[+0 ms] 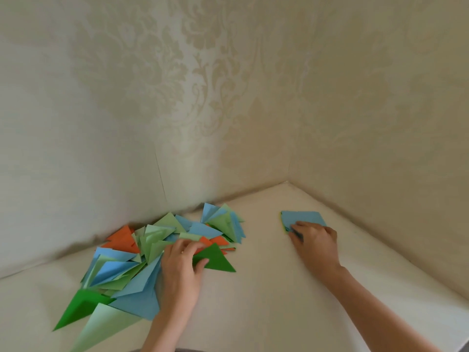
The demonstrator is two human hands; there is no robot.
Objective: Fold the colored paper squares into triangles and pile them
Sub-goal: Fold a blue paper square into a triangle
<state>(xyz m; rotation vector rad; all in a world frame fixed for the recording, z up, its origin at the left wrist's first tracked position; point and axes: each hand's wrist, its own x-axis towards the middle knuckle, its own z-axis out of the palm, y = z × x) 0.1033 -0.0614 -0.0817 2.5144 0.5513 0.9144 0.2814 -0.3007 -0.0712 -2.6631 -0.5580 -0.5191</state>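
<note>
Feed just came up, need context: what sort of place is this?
Probably a room at home: a pale damask-patterned wallpaper corner, a cream cloth-covered surface, and a loose pile of folded coloured paper triangles.

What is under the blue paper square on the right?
Under the blue paper square a thin yellow-green edge shows at its left side, so at least one more sheet lies there. The right hand covers the near corner; how many sheets lie below cannot be seen.
</note>
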